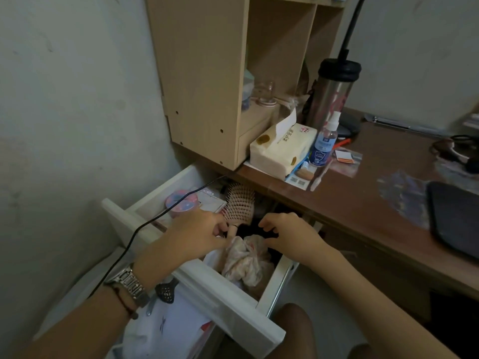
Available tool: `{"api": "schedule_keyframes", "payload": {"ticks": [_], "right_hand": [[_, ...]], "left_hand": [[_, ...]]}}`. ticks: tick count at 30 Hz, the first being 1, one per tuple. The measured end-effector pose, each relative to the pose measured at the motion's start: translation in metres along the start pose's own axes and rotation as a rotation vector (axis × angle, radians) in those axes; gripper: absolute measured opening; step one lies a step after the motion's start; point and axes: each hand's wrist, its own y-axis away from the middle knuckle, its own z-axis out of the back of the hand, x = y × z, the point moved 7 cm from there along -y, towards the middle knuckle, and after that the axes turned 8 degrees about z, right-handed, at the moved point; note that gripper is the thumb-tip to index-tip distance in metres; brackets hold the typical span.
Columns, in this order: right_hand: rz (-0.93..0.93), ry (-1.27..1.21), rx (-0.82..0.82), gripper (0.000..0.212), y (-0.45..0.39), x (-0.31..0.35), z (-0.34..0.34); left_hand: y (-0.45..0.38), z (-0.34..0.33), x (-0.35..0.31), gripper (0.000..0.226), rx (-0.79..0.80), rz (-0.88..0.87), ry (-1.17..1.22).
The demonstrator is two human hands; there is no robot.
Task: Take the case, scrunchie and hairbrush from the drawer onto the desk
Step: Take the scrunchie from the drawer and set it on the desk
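Note:
The white drawer point(233, 301) is pulled out below the brown desk point(350, 203). A pink hairbrush point(239, 203) lies in it, bristles up, and my left hand point(197, 231) has its fingers closed around the handle. A round pink-and-blue case point(180, 200) sits at the drawer's back left. A cream floral scrunchie point(246, 260) lies crumpled near the drawer front, between my hands. My right hand point(290, 231) hovers over the drawer's dark right side with its fingers curled and holds nothing.
A black cable point(145, 226) runs across the drawer's left rim and over the case. On the desk stand a wooden shelf unit point(207, 73), a tissue pack point(282, 149), a spray bottle point(325, 141), a steel tumbler point(334, 92) and a dark flat pad point(456, 218). A wall is close on the left.

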Motion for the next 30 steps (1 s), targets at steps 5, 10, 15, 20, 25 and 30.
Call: {"api": "schedule_keyframes", "payload": {"ticks": [5, 10, 15, 20, 25, 30], "right_hand": [[-0.037, 0.005, 0.09, 0.038, -0.01, 0.0, -0.015], [-0.069, -0.001, 0.121, 0.026, -0.014, 0.0, -0.022], [-0.051, -0.085, 0.085, 0.024, -0.013, 0.001, -0.015], [0.004, -0.241, 0.063, 0.025, -0.005, 0.007, 0.003], [0.042, -0.332, -0.024, 0.02, 0.006, 0.01, 0.027], [0.049, -0.298, -0.115, 0.012, 0.02, 0.0, 0.054]], "left_hand": [[0.001, -0.002, 0.01, 0.041, 0.013, 0.043, -0.007], [0.001, 0.001, 0.014, 0.039, 0.017, 0.051, 0.022], [0.0, 0.005, 0.014, 0.036, 0.011, 0.038, 0.013], [-0.001, 0.013, 0.016, 0.041, -0.013, 0.063, 0.012], [0.004, 0.025, 0.01, 0.045, -0.028, 0.07, 0.009], [0.011, 0.043, -0.005, 0.034, -0.095, 0.034, 0.036]]}}
